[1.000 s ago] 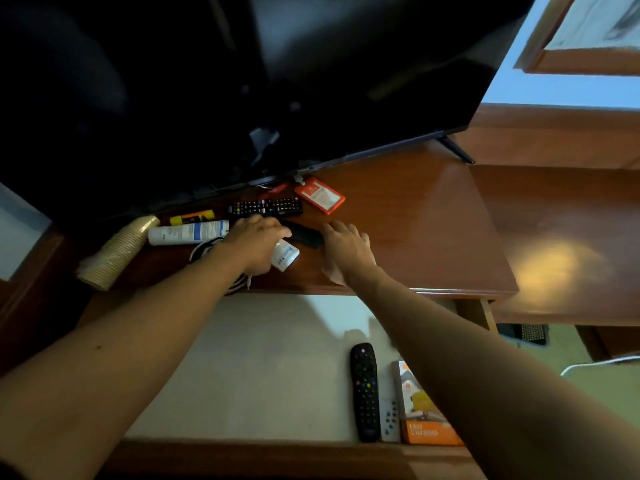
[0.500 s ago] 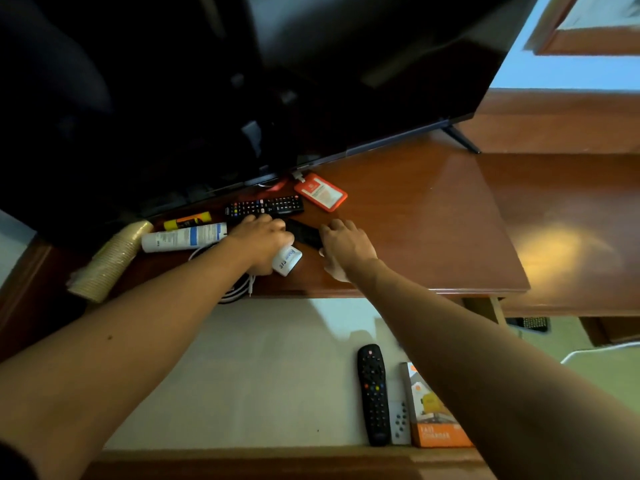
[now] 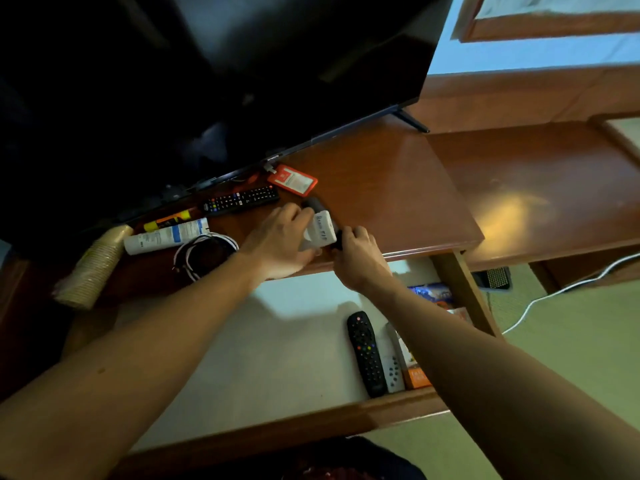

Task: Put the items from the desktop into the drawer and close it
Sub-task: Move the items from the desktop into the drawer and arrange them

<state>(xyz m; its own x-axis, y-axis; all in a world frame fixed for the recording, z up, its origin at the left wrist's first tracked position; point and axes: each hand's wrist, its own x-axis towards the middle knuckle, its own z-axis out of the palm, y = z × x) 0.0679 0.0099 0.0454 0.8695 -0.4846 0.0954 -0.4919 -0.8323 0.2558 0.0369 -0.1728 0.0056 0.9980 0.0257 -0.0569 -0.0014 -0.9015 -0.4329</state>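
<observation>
Gripping boxy white adapter [image 3: 320,232], glossy desktop [image 3: 388,199]

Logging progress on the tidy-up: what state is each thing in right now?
drawer: open
left hand: grips white object
right hand: pinches small dark item
black remote: in drawer
long remote: on desktop
red card holder: on desktop
white tube: lying on desktop
coiled cable: on desktop
</observation>
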